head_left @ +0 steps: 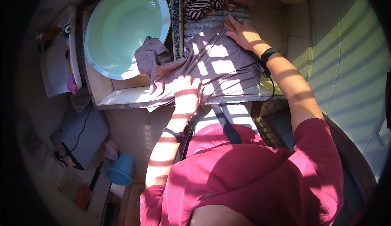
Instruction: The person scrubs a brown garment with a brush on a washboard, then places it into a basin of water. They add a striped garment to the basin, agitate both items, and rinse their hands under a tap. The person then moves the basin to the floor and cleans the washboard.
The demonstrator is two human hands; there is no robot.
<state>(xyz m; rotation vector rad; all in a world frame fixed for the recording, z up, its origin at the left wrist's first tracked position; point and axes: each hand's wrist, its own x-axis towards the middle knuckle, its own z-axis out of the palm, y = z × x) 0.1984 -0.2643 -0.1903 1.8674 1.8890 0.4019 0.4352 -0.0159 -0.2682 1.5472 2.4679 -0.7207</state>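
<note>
A mauve-grey garment (211,65), wet-looking and wrinkled, lies spread over a ridged stone washing slab (195,30). Its left end drapes over the divider onto the rim of a pale green basin (162,6) holding water. My left hand (187,95) is closed on the garment's near edge, by the front of the sink. Up at the garment's far right, my right hand (247,37) is closed round a small brown block (229,25). My fingers partly cover the block, so whether it is soap or a brush I cannot tell.
Beyond the garment lies a bundled black-and-white striped cloth (202,2). A stone-topped divider (176,22) separates the two sink compartments. A stone front ledge (122,105) runs before me. Lower left stands a blue bucket (121,170); a wall (346,55) closes the right.
</note>
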